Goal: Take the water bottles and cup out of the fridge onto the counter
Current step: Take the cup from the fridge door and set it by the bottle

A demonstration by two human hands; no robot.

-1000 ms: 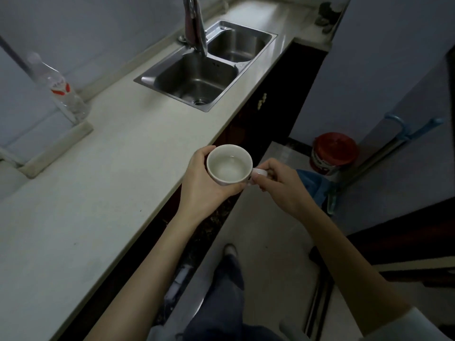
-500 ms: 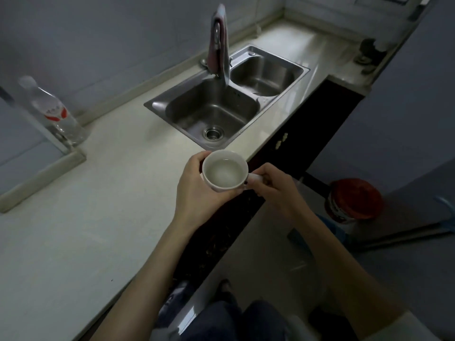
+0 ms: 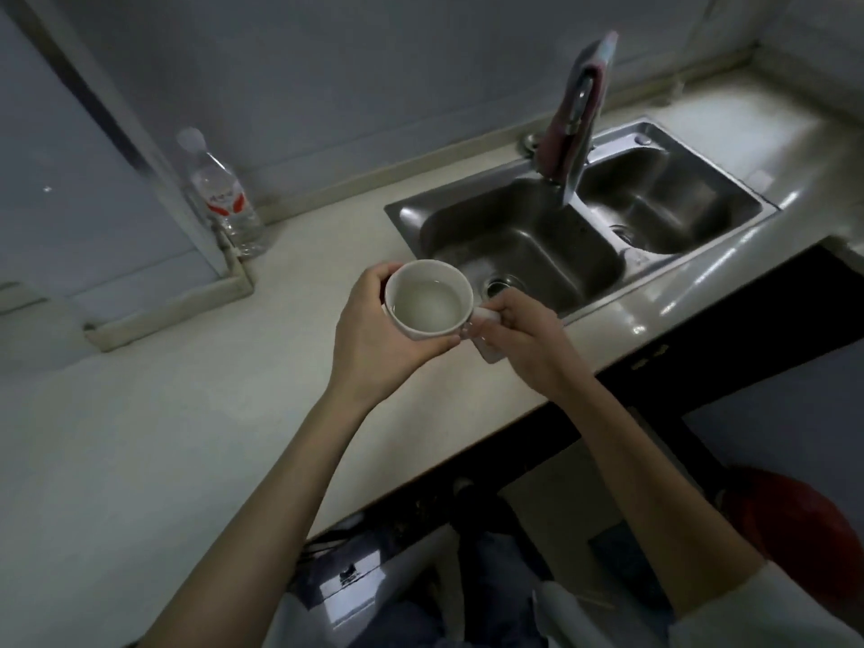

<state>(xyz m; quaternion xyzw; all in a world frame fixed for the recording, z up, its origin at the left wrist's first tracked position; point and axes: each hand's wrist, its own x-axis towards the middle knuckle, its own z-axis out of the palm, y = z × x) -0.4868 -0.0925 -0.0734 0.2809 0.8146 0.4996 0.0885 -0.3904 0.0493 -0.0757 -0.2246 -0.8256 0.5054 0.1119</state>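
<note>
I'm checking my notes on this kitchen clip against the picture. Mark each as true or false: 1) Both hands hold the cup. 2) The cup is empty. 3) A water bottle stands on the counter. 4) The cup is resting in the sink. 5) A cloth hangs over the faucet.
1) True: the left hand grips the white cup by its body and the right hand pinches its handle.
2) False: it holds clear liquid.
3) True: the water bottle stands upright on the counter by the wall.
4) False: it is held above the counter's edge, beside the sink.
5) True: a cloth drapes the faucet.
</note>
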